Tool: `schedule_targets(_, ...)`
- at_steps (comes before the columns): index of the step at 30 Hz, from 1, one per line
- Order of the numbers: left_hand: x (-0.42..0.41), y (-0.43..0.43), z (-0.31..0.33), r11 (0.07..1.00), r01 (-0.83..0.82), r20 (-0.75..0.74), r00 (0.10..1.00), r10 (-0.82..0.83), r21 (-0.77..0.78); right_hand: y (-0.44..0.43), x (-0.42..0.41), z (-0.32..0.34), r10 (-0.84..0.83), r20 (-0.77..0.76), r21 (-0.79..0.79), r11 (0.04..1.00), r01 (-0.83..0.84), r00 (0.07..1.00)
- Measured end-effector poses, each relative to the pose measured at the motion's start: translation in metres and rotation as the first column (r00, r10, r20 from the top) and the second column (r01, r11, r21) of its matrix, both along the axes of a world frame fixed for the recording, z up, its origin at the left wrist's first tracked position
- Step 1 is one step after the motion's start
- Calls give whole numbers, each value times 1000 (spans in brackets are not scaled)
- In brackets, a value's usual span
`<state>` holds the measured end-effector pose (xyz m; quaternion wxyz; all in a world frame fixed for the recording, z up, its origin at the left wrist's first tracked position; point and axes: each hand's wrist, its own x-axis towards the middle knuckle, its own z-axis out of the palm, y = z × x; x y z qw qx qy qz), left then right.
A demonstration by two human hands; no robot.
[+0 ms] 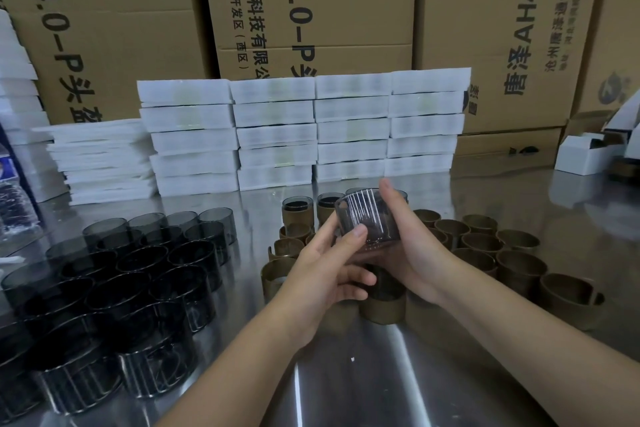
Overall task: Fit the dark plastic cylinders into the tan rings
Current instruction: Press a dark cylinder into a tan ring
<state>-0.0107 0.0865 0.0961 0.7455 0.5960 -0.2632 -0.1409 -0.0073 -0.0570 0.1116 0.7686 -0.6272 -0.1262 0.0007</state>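
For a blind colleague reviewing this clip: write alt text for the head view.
Both hands, left hand and right hand, hold one dark plastic cylinder tilted above a steel table. Loose dark cylinders crowd the left, tan rings the right; white foam stacks and cardboard boxes stand behind.

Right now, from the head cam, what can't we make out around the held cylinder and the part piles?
- Head view: the lower part of the held dark cylinder is covered by the left hand and right hand; whether a tan ring is on it cannot be told.
- Tan rings under the hands and forearms are hidden.
- Loose dark cylinders run off the left and bottom edges; count unknown.
- Small print on the cardboard boxes is blurred.
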Motion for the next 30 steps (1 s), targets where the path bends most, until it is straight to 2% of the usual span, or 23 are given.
schedule_targets(5,0,2,2,997,69,-50,996,-71,-38,0,-1,1,12,4,8,1000,-12,1000)
schedule_targets(11,1,1,1,1000,16,-62,998,-17,-18,3,-1,-1,-47,-16,-10,999,47,999)
schedule_targets(13,1,2,0,1000,0,-35,999,0,-1,4,-3,0,-76,-16,-46,996,76,997)
schedule_targets(17,3,2,-3,998,-61,12,998,61,18,7,-7,2,-188,29,-212,959,190,982)
schedule_targets(21,5,3,-3,995,-93,-23,995,93,-23,10,-8,3,-275,52,-233,931,279,960)
schedule_targets(28,7,2,-1,995,-68,-186,981,54,-72,7,-7,1,-272,327,-136,934,330,905)
schedule_targets(30,9,3,-1,994,-63,-226,973,41,-92,7,-7,-2,-267,408,-164,919,358,873)
